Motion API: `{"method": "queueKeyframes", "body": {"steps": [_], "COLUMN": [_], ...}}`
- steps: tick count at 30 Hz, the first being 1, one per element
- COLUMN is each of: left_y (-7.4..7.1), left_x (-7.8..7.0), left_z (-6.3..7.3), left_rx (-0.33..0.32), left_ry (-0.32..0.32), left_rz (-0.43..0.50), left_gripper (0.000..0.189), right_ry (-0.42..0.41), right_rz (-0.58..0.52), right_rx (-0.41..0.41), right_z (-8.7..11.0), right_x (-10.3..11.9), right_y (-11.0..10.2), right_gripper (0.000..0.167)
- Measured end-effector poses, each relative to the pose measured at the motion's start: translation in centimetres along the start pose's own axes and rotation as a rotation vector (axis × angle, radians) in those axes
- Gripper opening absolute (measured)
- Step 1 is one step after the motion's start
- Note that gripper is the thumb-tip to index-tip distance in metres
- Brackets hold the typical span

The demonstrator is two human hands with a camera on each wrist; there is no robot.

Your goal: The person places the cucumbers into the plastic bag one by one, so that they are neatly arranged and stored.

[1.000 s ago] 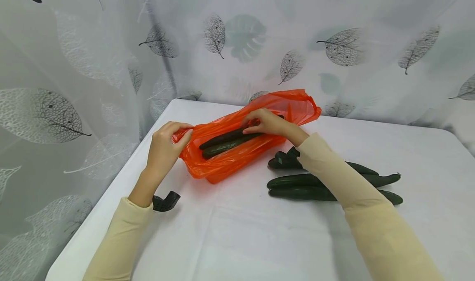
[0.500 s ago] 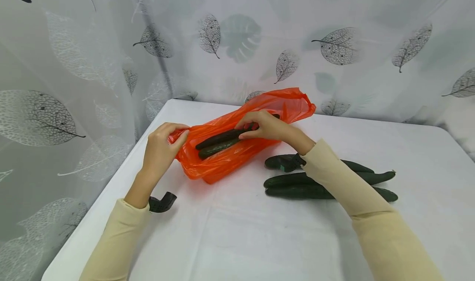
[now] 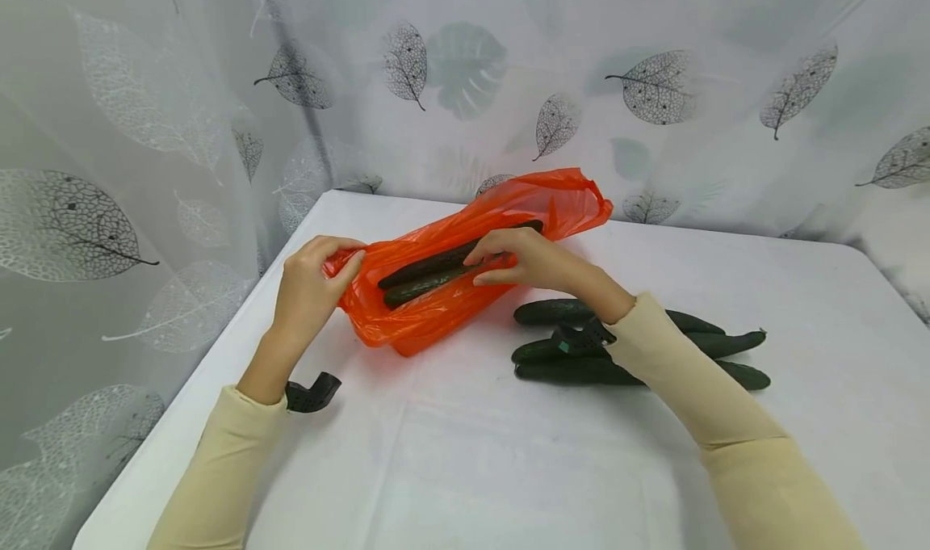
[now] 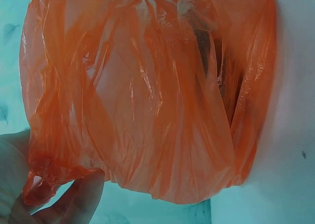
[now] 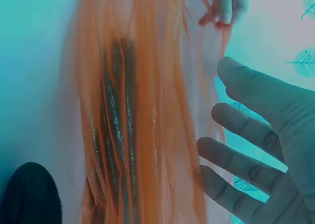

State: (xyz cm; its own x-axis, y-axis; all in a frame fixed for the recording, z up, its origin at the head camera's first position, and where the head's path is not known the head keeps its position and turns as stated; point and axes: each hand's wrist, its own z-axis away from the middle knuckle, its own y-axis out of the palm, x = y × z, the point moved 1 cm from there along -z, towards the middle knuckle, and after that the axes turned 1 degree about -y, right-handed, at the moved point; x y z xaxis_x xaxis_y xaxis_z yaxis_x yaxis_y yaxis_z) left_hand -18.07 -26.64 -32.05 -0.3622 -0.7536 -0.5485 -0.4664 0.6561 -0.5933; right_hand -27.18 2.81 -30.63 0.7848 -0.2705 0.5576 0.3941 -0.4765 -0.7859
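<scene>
An orange plastic bag point(image 3: 436, 324) lies slantwise on the table, its opening facing up. Two dark green cucumbers point(image 3: 417, 287) sit side by side inside it; the left wrist view shows them only dimly through the film. At the bag's left end my left hand point(image 3: 308, 287) pinches the rim between thumb and fingers. Over the bag's near side hovers my right hand point(image 3: 534, 259), covering part of the cucumbers. Its fingers point(image 5: 241, 160) are spread and hold nothing in the right wrist view.
Three more cucumbers point(image 3: 574, 371) lie on the white table point(image 3: 501, 469) under my right forearm. A black wrist camera point(image 3: 314, 392) hangs at my left wrist, another point(image 3: 581, 337) at the right. A leaf-patterned curtain point(image 3: 501, 73) borders the table's back and left.
My right hand has drawn back off the cucumbers in the bag, toward the right and nearer to me. The left hand keeps its pinch on the rim. The head view has shifted slightly.
</scene>
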Motion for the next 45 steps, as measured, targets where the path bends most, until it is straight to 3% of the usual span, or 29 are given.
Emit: {"method": "queueKeyframes", "body": {"steps": [10,19,32,45], "left_y": [-0.1,0.1,0.2,0.4], "left_x": [-0.1,-0.1,0.0,0.1], "left_z": [0.0,0.0,0.1,0.2], "left_rx": [-0.004,0.004,0.009,0.013], "left_ry": [-0.009,-0.009,-0.011,0.002], "left_rz": [-0.002,-0.005,-0.005,-0.014], "left_gripper": [0.013,0.013,0.013,0.013], "right_ry": [-0.034,-0.024,0.045,0.178], "right_rz": [0.093,0.065,-0.018,0.038], "right_rx": [0.027,-0.015,-0.04,-0.034], "right_z": [3.1,6.2,10.0,12.4], "right_x": [0.5,-1.4,-3.9,-5.5], "right_y": [-0.6,-0.8,-0.7,-0.7], "right_gripper": [0.03,0.024,0.023,0.031]}}
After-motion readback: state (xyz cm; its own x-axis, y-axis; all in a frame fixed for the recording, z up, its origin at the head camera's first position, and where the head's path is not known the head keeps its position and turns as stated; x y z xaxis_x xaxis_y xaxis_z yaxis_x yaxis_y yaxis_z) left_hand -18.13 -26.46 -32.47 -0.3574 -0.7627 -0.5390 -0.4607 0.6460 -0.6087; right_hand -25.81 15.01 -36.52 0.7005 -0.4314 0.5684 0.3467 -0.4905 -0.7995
